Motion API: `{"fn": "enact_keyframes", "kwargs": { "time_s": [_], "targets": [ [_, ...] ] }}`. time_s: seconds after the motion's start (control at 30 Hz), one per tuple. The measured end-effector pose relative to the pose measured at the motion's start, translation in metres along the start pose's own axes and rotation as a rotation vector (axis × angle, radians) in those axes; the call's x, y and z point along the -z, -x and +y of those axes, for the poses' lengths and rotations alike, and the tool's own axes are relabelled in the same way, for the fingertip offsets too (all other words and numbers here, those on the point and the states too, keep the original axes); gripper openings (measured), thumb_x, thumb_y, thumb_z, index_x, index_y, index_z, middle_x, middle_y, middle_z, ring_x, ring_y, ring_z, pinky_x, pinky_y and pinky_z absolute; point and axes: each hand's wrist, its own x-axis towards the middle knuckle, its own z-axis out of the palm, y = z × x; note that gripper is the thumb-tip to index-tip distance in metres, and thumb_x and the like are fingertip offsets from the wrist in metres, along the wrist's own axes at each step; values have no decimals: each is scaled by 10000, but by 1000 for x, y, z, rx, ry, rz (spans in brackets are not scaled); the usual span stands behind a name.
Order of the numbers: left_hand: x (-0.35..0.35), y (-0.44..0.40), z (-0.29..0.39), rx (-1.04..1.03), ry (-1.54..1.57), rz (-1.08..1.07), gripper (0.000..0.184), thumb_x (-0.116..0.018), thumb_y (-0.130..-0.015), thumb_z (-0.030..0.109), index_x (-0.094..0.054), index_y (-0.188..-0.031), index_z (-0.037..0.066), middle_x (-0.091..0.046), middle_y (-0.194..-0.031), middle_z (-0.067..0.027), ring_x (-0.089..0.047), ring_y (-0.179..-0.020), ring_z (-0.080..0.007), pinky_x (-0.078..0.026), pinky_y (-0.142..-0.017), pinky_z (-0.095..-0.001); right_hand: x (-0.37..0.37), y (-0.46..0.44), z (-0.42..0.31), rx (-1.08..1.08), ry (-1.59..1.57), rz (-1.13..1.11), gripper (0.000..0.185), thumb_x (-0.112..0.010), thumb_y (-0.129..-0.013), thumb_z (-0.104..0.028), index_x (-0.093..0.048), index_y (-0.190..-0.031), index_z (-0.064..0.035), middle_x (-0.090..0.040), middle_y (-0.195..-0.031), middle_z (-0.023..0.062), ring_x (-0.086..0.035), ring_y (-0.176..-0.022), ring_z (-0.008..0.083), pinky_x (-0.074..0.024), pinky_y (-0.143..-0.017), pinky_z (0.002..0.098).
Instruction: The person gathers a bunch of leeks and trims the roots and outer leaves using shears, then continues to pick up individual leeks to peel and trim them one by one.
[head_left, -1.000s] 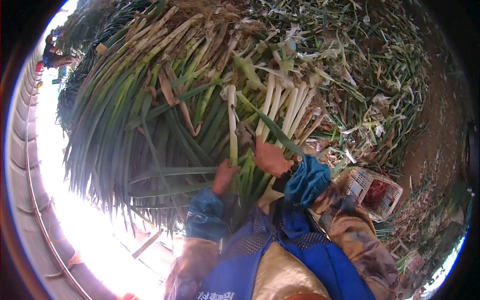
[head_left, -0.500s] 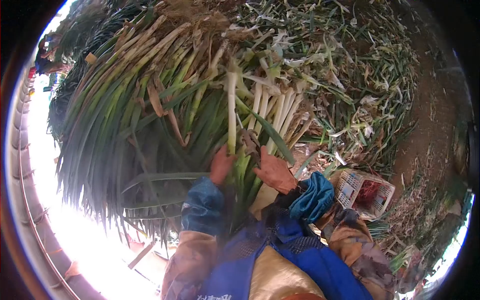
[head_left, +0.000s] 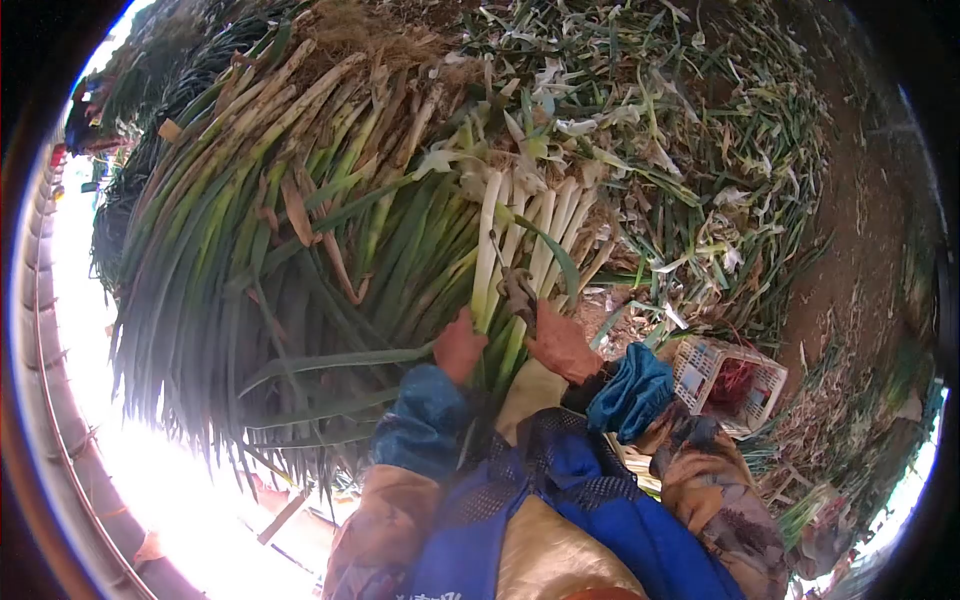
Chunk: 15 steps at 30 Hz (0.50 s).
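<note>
My left hand (head_left: 460,347) is closed around the lower part of a green onion (head_left: 487,240), whose pale stalk points away from me. It lies beside several other peeled, white-stalked green onions (head_left: 560,225). In my right hand (head_left: 563,345) is a greyish air blow gun (head_left: 518,292) with a thin nozzle, which points forward over the white stalks. My right fingers are wrapped round its handle and partly hidden. A long green leaf crosses the stalks near the nozzle.
To the left is a big heap of unpeeled green onions (head_left: 270,190), roots facing away. Stripped leaves and skins (head_left: 690,150) cover the ground ahead and right. A white plastic basket (head_left: 690,375) with red strings (head_left: 735,385) stands right of my right sleeve. Bare soil (head_left: 850,230) shows beyond.
The green onion in my left hand has come down and right, onto the white stalks. Both hands have shifted slightly towards me and right. The blur at its root end is gone.
</note>
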Motion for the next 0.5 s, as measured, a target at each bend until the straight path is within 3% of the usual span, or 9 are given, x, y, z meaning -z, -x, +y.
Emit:
{"fn": "enact_keyframes", "kwargs": {
  "time_s": [0.13,0.27,0.4,0.43,0.5],
  "targets": [
    [1,2,13,61,-129,-22,478,-618,-699,209,-447,-1106,27,-618,-865,-223,-591,-821,-417,-450,-706,-510,6,-36,9,-8,-75,125,449,-628,-751,-238,-379,-1036,4,-589,-760,262,-581,-744,448,-456,-631,520],
    [-1,13,23,68,-156,-62,484,-592,-725,195,-424,-1140,12,-624,-868,-210,-603,-805,-398,-464,-691,-488,16,-44,3,40,-93,53,413,-602,-761,-266,-395,-1022,-21,-592,-781,257,-585,-773,430,-456,-649,503],
    [-34,22,-7,-66,-155,-23,564,-609,-734,219,-414,-1215,-2,-603,-921,-225,-597,-824,-394,-464,-687,-486,34,-11,2,195,-174,-46,539,-589,-754,-285,-374,-1164,-8,-587,-811,271,-584,-785,418,-461,-659,483],
    [-24,20,-11,-162,-151,-12,559,-619,-724,220,-432,-1203,-1,-595,-934,-227,-590,-844,-392,-462,-700,-484,38,-16,12,181,-87,-43,490,-583,-753,-219,-387,-1108,56,-575,-768,256,-584,-731,419,-471,-639,474],
    [7,17,-6,-367,-143,3,550,-639,-705,222,-469,-1179,2,-580,-959,-231,-575,-885,-387,-459,-726,-481,43,-28,23,6,6,-30,541,-604,-750,-240,-376,-1134,64,-574,-777,269,-584,-733,418,-470,-632,478]
  ]
}}
